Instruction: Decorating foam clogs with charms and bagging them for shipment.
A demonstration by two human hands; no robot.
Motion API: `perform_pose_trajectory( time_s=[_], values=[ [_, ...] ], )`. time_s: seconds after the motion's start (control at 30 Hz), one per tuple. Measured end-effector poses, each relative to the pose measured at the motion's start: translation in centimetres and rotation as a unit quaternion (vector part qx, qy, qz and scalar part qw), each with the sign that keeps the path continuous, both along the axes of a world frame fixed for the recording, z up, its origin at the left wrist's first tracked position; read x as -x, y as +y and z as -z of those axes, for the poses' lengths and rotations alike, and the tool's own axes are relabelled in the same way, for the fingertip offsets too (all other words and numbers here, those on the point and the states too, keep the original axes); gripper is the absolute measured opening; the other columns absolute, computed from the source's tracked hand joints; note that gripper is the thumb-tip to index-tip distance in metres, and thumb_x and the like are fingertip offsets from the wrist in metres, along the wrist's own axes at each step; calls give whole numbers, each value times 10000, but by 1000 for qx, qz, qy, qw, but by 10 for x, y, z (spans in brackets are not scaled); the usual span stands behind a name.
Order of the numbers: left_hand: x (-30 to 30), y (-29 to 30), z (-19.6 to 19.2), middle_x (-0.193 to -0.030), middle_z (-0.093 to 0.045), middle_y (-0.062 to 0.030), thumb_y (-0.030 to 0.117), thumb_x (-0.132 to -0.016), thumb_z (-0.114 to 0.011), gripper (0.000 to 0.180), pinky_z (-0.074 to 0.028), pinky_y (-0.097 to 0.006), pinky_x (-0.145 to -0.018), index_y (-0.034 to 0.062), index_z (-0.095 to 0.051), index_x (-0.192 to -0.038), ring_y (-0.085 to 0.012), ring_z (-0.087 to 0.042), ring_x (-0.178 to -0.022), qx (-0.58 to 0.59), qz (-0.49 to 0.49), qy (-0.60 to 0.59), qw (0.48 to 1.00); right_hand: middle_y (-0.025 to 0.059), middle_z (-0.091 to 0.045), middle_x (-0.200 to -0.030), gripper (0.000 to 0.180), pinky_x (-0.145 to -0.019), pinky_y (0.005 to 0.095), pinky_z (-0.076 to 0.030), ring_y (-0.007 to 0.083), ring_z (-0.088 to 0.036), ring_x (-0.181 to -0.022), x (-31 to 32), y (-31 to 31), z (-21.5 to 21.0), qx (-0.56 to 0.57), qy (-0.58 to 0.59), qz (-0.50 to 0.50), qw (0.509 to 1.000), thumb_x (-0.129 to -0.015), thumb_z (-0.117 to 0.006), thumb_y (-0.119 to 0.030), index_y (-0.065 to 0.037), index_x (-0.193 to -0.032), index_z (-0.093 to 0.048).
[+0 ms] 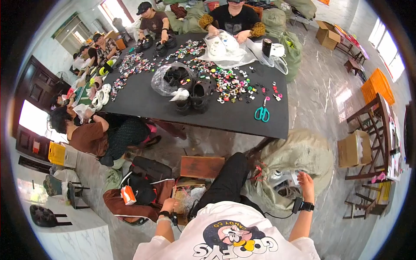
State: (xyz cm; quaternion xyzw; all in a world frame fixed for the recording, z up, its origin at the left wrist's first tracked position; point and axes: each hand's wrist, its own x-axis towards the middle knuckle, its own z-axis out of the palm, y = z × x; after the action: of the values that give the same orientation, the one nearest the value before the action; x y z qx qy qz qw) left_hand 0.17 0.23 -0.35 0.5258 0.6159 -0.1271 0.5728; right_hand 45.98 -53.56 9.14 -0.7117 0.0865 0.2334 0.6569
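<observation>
Marble-patterned floor (307,97) surrounds a dark table (138,106) near 12 o'clock in the head view, with dark clogs (201,90) at 11 o'clock and teal-handled scissors (262,113) between 2 and 3. At 4 o'clock, the right hand (306,179) is at the mouth of a pale sack (315,151), its fingertips seemingly pinched on whitish plastic (295,178). At 7 o'clock, the left hand (170,204) is beside an open carton (180,190) holding clear wrapping (196,193); its fingers curl partway, but I cannot tell whether they hold anything. Good handling, I judge, means gripping the plastic by 1 loose edge and keeping both wrist cables clear of the sack's mouth.
</observation>
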Motion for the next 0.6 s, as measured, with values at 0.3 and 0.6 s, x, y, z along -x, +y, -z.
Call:
perform_pose_trajectory(
  time_s=[0.3,0.6],
  values=[
    [-75,29,-26,-911,-701,-71,78,-889,-587,222,-487,-284,-723,-37,-666,-1061,-162,-641,-819,-28,82,-102,991,-1,-665,-940,330,-744,240,-440,84,-588,-830,-58,52,-14,-8,-12,8,1000,-1011,-508,-303,-46,-1135,-673],
    [-219,142,-85,-1074,-688,-175,237,-915,-619,324,-490,-368,-883,-17,-656,-1112,-291,-651,-1024,-251,271,-109,923,22,-669,-924,313,-737,273,-467,117,-608,-834,-118,177,1,76,-74,-129,986,-1002,-520,-270,-22,-1129,-663]
  ],
)
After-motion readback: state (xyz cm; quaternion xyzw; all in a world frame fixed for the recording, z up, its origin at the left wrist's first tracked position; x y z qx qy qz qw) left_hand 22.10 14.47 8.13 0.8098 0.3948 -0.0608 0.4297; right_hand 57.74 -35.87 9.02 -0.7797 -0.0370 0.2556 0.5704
